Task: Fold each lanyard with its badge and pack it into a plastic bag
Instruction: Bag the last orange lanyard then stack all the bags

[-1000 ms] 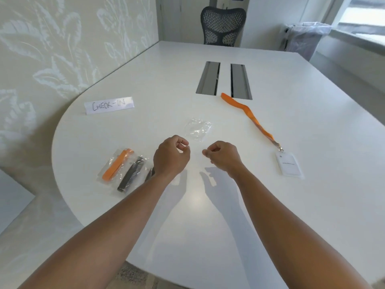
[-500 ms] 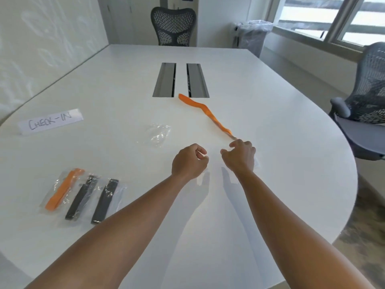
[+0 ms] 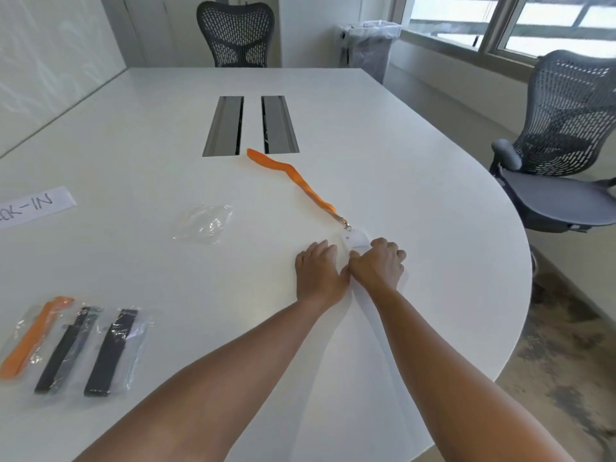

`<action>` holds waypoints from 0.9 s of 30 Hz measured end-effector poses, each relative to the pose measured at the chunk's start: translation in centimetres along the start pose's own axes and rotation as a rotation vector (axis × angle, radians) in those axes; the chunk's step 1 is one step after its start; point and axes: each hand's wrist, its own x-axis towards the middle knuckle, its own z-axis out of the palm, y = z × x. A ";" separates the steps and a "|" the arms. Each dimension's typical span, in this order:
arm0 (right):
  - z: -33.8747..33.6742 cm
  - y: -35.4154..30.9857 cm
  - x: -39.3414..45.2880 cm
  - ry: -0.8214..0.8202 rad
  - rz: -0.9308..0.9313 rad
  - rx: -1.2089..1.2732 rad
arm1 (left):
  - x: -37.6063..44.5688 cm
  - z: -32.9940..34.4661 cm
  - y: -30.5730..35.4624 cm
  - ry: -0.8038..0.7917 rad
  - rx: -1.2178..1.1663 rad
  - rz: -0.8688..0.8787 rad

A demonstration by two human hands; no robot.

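white table with two metal cable slots; handwritten paper sign at left; two mesh chairs; lined bin near window.

- Both forearms bare, stretched forward and converging, wrists close together.
- Left hand palm down, fingers fairly straight and together, lying flat.
- Right hand just beside it, thumb side touching the left hand, knuckles raised, fingers curled downward.
- What the right fingertips grip, if anything, hidden under the hand.
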 end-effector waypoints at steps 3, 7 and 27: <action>0.0 0.1 0.2 -0.006 0.010 0.002 | -0.2 0.4 -0.3 0.000 0.025 0.022; -0.1 -0.2 0.7 -0.040 0.030 0.043 | -0.4 0.3 -0.5 0.032 0.013 0.062; -0.4 -0.4 -4.1 -0.672 0.024 0.811 | -3.3 -3.7 -2.8 0.216 -0.845 -0.238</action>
